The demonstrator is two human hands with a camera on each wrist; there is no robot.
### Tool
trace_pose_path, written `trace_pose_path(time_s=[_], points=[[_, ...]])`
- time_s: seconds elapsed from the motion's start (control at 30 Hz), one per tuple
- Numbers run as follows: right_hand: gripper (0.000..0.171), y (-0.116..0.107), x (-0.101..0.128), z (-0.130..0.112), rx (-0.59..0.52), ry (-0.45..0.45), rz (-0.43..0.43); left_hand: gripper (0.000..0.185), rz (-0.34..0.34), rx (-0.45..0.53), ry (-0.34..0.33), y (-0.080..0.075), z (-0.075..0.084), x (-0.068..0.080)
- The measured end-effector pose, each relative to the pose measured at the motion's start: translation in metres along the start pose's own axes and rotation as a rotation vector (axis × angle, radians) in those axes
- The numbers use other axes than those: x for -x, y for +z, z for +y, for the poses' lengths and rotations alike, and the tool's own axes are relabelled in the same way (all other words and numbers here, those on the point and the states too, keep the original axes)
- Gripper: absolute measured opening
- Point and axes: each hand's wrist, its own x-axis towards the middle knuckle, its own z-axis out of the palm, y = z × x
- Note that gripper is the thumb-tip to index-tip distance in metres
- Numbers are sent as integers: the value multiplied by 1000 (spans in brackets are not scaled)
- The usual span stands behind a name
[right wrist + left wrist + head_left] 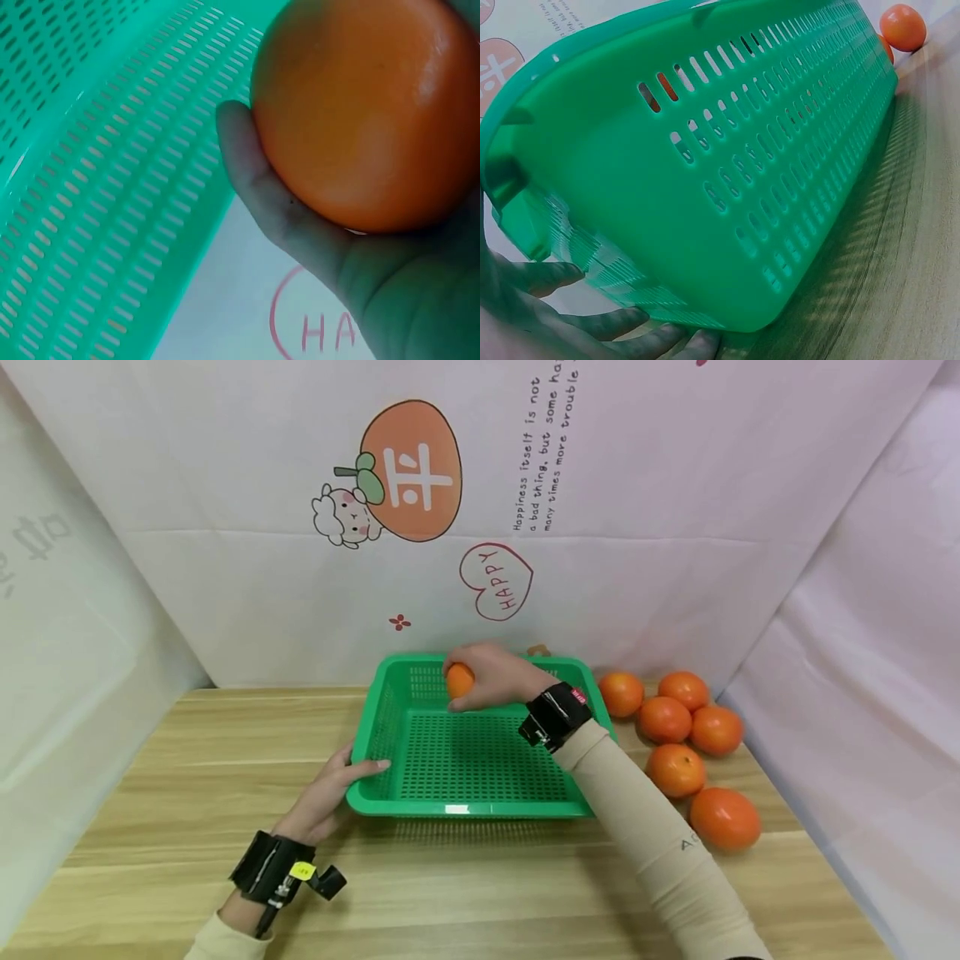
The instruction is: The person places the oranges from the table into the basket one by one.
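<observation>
A green plastic basket (480, 808) with slotted walls stands on the wooden table. My left hand (326, 793) holds its left side, thumb over the rim and fingers against the outer wall; those fingers (607, 324) show below the basket's corner in the left wrist view. Over the far part of the basket, my right hand (495, 677) grips an orange (460, 681). In the right wrist view the thumb curves around this orange (367, 112), with the basket's slotted wall (112, 172) beside it. Inside the basket, the visible floor is bare mesh.
Several more oranges (665, 720) lie grouped on the table right of the basket, the nearest orange (725, 819) beside my right forearm. A printed white cloth (300, 610) rises behind the table's back edge. Cloth also hangs at both sides.
</observation>
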Motion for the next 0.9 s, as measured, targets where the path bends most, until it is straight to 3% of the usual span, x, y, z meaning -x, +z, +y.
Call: trace_pose_path(time_s=[0.53,0.9], points=[[52,51,-48,1,33,33,-150,79,-21,18,-8,0,-2,-1],[54,75,-64,-4,65,59,-206,78,-21,4,0,0,-2,1]])
